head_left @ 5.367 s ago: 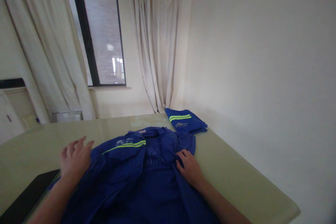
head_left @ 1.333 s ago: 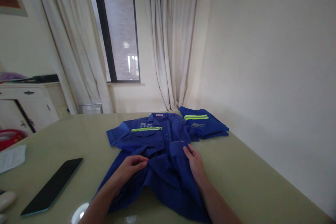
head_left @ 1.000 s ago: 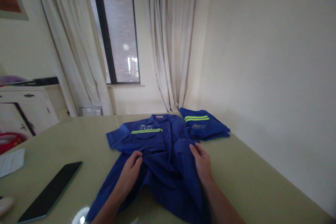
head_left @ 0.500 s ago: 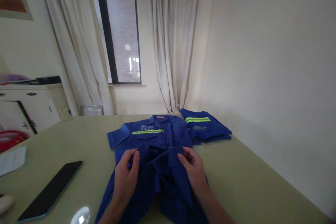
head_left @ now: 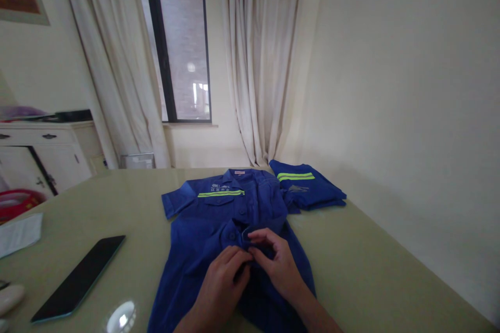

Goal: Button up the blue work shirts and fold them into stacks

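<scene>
A blue short-sleeved work shirt point(head_left: 187, 250) lies front side up on the table, its collar at the far end and a yellow-green reflective stripe across the chest. My left hand point(head_left: 228, 276) is closed on the front edge of the shirt below the chest pocket. Right beside it, my right hand point(head_left: 275, 260) pinches the other front edge, thumb and forefinger close to my left fingertips. A dark button shows on the cloth just beyond my hands. The fabric between the fingertips is partly hidden.
Behind the shirt on the right lies a folded blue garment point(head_left: 312, 187) with a similar stripe. A dark tablet-like device point(head_left: 80, 278), a paper sheet point(head_left: 21, 234) and a pale mouse-like object point(head_left: 10, 299) are on the left of the green table point(head_left: 371, 270). A wall borders the right.
My hands have come together at the middle of the shirt, bringing the two front edges that were held apart close to each other. The view has shifted slightly.
</scene>
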The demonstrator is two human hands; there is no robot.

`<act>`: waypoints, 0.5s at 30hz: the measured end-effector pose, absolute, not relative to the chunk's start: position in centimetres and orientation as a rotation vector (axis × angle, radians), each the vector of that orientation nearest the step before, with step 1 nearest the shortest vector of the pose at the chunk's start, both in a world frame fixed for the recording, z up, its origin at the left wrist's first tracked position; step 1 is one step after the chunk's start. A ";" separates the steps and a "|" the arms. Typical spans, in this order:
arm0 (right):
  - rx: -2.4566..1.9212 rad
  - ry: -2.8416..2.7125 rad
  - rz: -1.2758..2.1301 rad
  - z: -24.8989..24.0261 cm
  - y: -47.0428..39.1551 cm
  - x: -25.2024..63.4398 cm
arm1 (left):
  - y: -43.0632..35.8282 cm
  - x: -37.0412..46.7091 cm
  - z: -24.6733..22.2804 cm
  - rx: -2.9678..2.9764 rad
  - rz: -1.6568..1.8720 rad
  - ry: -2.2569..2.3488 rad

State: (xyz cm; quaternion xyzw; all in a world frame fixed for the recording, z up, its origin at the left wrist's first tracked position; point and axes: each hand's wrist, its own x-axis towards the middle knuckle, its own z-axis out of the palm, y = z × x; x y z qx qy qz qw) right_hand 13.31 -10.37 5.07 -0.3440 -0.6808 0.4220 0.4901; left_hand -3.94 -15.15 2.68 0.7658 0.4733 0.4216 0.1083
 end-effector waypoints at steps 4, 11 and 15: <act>-0.821 -1.664 1.004 5.1 -10.4 13.3 | -15.0 -4.5 3.3 2.150 1.388 1.467; -0.808 -1.864 0.748 4.7 -10.8 13.5 | -14.9 -4.3 3.6 2.010 1.396 1.484; -0.759 -1.926 0.680 4.8 -11.1 13.8 | -14.6 -4.3 3.2 1.942 1.390 1.495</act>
